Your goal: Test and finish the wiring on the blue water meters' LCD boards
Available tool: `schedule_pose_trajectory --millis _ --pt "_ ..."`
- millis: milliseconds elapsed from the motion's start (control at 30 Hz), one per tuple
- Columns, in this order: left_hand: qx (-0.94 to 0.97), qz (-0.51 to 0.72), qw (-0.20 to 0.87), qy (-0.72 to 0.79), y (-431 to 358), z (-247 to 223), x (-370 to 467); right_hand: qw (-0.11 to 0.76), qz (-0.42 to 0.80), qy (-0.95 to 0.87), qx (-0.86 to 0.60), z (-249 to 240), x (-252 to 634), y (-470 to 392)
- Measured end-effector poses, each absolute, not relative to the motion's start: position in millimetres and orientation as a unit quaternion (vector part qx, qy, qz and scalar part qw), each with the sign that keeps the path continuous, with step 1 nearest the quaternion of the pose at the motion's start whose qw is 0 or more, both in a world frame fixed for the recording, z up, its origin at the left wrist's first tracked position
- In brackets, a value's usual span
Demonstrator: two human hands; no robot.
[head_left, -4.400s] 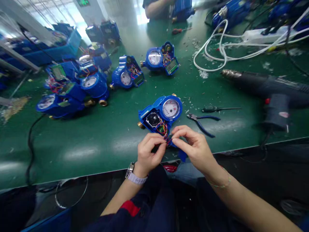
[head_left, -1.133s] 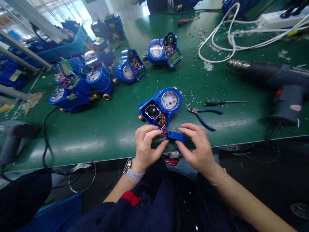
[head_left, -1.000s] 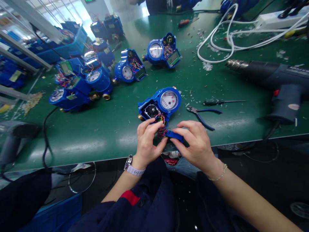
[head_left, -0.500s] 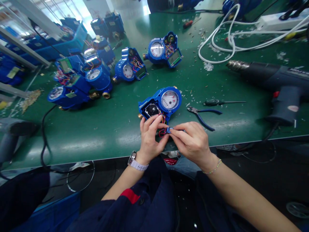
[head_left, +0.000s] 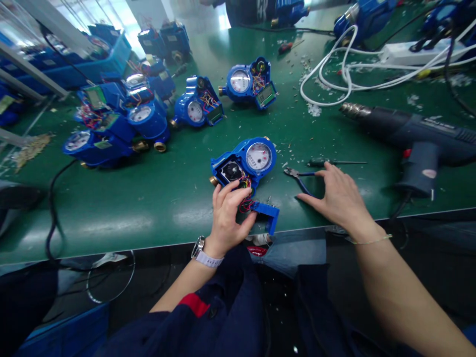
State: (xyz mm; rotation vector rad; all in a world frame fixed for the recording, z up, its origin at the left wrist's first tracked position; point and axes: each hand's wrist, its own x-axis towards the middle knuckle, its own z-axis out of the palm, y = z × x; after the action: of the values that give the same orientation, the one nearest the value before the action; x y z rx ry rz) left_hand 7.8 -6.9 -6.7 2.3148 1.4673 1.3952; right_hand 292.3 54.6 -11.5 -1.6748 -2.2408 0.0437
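A smooth green workbench catches glare along its front edge and carries pale scraps farther back; a blue crate of meters stands at the far left, near bright windows. The open blue meter lies just beyond the left hand, whose thumb and fingers curve around thin coloured wires; whether they grip is unclear. A blue plastic cover, angular and flat-sided, sits beside that thumb. The right hand is spread around the blue handles of the pliers, fingertips by a slim screwdriver. The meter has glossy plastic, a round white dial and a brass fitting.
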Motion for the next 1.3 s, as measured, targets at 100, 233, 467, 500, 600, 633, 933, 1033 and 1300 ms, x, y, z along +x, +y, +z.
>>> schedule_pose_trajectory --millis 100,233,467,500,600,633,933,1033,1300 --pt "0.735 0.476 0.020 0.482 -12 -4 3 0.154 0.037 -0.801 -0.577 -16 302 56" --pt "0.740 0.458 0.042 0.491 -22 -2 -4 0.169 0.069 -0.807 -0.562 -8 300 54" --pt "0.761 0.353 0.119 0.532 -29 -9 -3 0.246 0.217 -0.756 -0.567 10 310 52" --pt "0.757 0.361 0.133 0.527 -29 -10 -1 0.253 0.258 -0.752 -0.552 16 312 48" --pt "0.733 0.414 0.155 0.517 -27 -12 5 0.249 0.402 -0.749 -0.464 41 310 33" --pt "0.722 0.436 0.146 0.518 -26 -11 5 0.240 0.429 -0.753 -0.437 50 308 27" --pt "0.805 0.369 0.029 0.464 -1 7 -3 0.198 0.109 -0.901 -0.369 74 276 -8" --pt "0.805 0.371 0.056 0.459 3 8 -2 0.189 -0.012 -0.916 -0.352 71 267 -8" --pt "0.774 0.385 0.081 0.497 3 14 5 0.152 -0.160 -0.910 -0.350 71 248 2"
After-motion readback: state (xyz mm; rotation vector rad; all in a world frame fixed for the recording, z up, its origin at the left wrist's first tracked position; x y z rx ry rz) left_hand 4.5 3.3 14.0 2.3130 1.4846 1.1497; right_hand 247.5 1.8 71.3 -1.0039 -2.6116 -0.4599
